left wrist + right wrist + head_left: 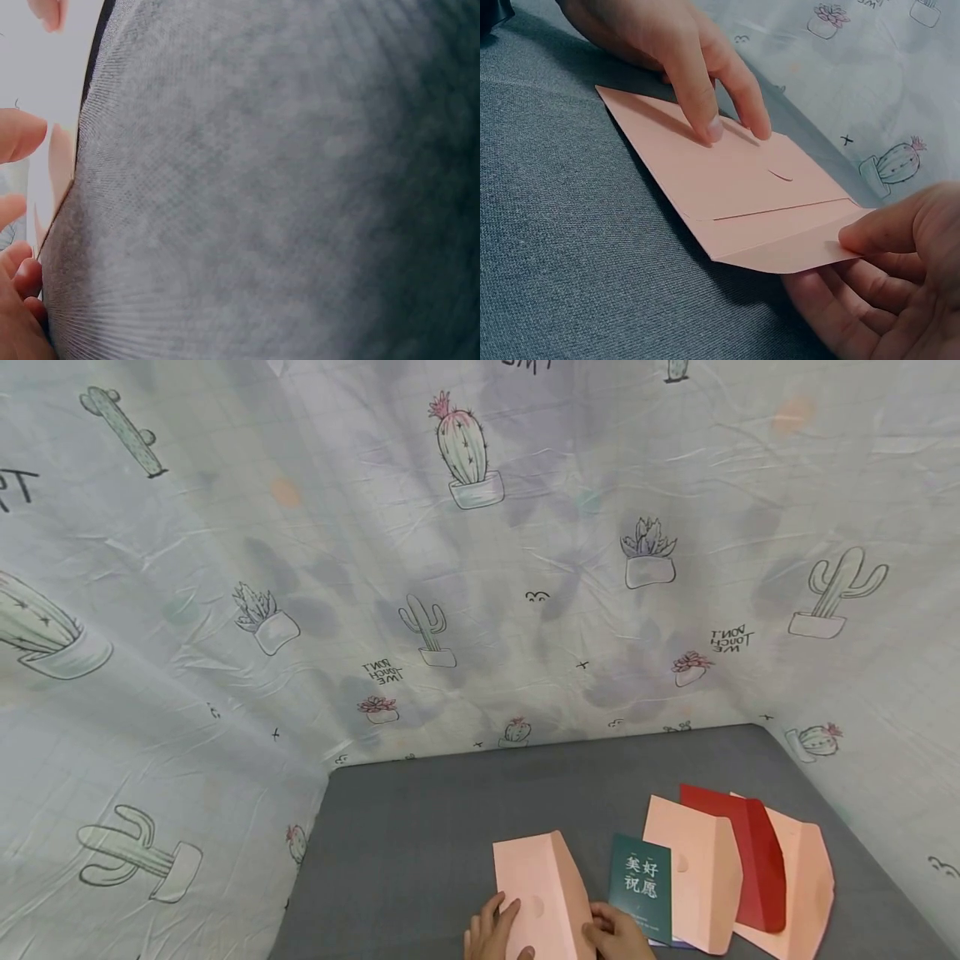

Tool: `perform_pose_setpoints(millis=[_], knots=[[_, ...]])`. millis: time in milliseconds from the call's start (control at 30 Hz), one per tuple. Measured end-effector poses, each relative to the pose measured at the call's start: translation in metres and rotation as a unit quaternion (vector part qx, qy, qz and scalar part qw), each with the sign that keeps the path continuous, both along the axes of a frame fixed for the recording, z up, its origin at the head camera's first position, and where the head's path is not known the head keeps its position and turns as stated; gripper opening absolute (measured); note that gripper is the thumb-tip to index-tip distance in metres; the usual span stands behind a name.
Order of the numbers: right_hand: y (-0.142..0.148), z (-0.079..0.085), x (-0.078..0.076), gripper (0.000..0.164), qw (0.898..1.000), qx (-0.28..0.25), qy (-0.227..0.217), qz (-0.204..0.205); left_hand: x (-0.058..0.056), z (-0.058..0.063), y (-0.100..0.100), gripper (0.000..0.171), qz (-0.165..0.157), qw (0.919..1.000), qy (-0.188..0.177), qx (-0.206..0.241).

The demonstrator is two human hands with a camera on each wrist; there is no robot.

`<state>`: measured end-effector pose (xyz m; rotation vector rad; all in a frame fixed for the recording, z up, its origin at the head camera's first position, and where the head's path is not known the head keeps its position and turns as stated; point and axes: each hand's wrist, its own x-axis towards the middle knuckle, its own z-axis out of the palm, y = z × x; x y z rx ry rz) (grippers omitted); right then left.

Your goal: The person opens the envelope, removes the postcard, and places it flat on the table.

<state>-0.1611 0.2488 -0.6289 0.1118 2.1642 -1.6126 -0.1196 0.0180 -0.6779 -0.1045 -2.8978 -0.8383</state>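
Note:
A pink envelope [534, 868] lies on the grey surface, its flap [802, 244] folded out to the right. My right hand [618, 937] pinches that flap, thumb on top and fingers underneath, as the right wrist view shows. On the envelope's other end rests my left hand [686, 64], its thumb and a forefinger extended down onto the paper. In the left wrist view, left-hand fingertips [22, 135] show at the frame's edge beside the pale paper. A dark green card [626, 906] with white characters lies just right of the right hand.
To the right, a pink envelope [693, 860], a red envelope [757, 868] and another pink envelope [806, 877] overlap in a fan. The green card covers part of the nearest one. A cactus-print cloth [480, 568] hangs behind and at both sides of the grey table [405, 843].

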Motion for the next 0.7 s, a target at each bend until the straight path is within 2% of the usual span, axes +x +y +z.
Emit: perform_pose_setpoints(millis=[200,400,567,633,700], knots=[[0.006,0.005,-0.002,0.045,1.0,-0.02,0.001,-0.001,0.002,0.009,0.004,0.062,0.022,0.999,-0.017,0.034],[0.01,0.012,-0.002,0.048,0.999,-0.026,-0.003,-0.028,0.003,0.014,0.007,0.07,0.04,0.9967,-0.032,0.063],[0.013,0.021,0.001,0.049,0.997,-0.047,-0.003,-0.058,0.003,0.012,0.011,0.059,0.057,0.9961,0.003,0.066],[0.015,0.023,0.001,0.049,0.997,-0.055,0.001,-0.062,0.003,0.011,0.011,0.055,0.06,0.9957,0.002,0.071],[0.018,0.024,0.0,0.05,0.996,-0.057,0.003,-0.069,0.002,0.013,0.011,0.054,0.065,0.9942,-0.013,0.084]])
